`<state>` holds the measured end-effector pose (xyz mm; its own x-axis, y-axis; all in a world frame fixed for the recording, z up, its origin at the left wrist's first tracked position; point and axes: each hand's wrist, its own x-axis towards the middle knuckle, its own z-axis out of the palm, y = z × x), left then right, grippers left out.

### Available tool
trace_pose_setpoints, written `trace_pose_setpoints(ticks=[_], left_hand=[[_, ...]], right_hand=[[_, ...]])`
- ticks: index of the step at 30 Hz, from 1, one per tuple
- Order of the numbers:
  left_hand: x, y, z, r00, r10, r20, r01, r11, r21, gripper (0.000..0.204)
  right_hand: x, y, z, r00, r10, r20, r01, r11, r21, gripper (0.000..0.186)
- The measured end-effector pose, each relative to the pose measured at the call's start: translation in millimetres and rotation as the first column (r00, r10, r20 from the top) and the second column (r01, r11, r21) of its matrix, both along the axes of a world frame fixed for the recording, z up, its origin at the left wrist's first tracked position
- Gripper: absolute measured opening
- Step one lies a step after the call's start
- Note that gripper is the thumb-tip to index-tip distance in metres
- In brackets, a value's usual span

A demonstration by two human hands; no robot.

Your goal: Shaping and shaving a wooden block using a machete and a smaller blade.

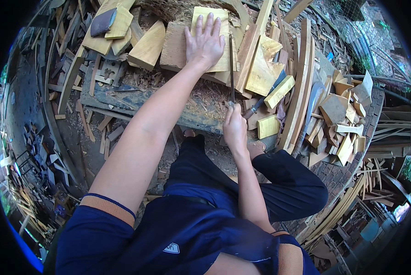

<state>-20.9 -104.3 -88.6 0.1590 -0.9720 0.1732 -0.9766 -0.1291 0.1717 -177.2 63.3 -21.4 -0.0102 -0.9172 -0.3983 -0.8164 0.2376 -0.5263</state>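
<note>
My left hand [204,43] lies flat, fingers spread, on a yellow board [219,62], which rests on a rough, thick wooden block [172,48]. Alongside that board's right edge runs a long, thin, dark blade [232,73], seen edge-on and probably a saw. Its handle end is in my closed right hand [234,123], lower down and nearer my body, with the grip mostly covered by my fingers.
The worn bench [141,103] holds yellow offcuts [146,46], a wooden-handled tool [253,107] and long curved strips [297,91]. Small wood pieces are piled [338,119] at the right, more scrap [17,151] at the left. My legs are below the bench's front edge.
</note>
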Motion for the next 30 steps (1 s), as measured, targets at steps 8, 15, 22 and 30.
trace_pose_setpoints(ticks=[8,15,22,30], left_hand=[[-6,-3,-3,1.000,-0.010,-0.018,0.009,1.000,-0.020,0.057],[0,2,-1,0.999,-0.024,-0.037,0.024,1.000,0.000,0.057],[-5,-1,-4,1.000,-0.006,-0.002,0.006,1.000,0.017,0.057],[-8,-4,2,0.999,-0.019,-0.040,0.019,1.000,0.002,0.057]], right_hand=[[7,-41,-15,0.994,0.027,0.105,-0.010,0.987,-0.159,0.023],[0,-7,-17,0.998,0.047,0.036,-0.041,0.989,-0.144,0.020],[3,-20,-21,0.999,0.031,0.018,-0.028,0.990,-0.139,0.023],[4,-43,-23,0.994,0.054,0.092,-0.035,0.981,-0.191,0.026]])
